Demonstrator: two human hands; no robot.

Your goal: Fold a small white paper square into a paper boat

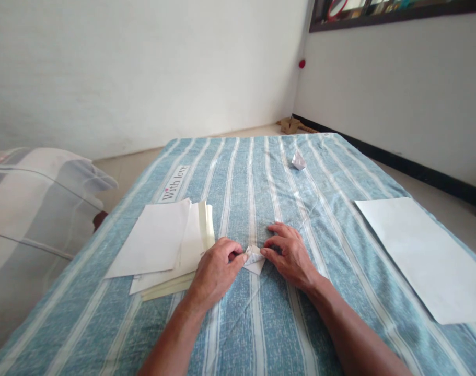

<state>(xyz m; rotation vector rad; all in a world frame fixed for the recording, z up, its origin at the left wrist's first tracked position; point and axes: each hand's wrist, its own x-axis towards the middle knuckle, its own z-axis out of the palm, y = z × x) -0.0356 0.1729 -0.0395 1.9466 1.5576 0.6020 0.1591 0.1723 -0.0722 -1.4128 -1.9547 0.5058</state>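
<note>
- Two bare hands meet at the middle of the striped bedsheet (261,324), and a small folded paper (255,259) lies flat on the cloth between them.
- The left hand (217,269) comes in from the paper's left side; its thumb and forefinger are pinched together on the paper's left edge, the other fingers curled under.
- The right hand (288,253) rests on the sheet at the paper's right side, fingers spread loosely over the cloth, with thumb and forefinger tips closed on the paper's right edge.
- The paper sits just ahead of both wrists, touching both sets of fingertips; its lower point pokes out toward the person, below the fingers.
- Just beside the left hand, on its outer side, lies a loose stack of paper sheets (159,243), white on top with cream ones under it.
- Well apart on the right lies a single large white sheet (421,256).
- Farther up the bed, near the far edge, sits a small folded paper piece (299,160).
- A pillow (30,209) lies off the bed's left side.
</note>
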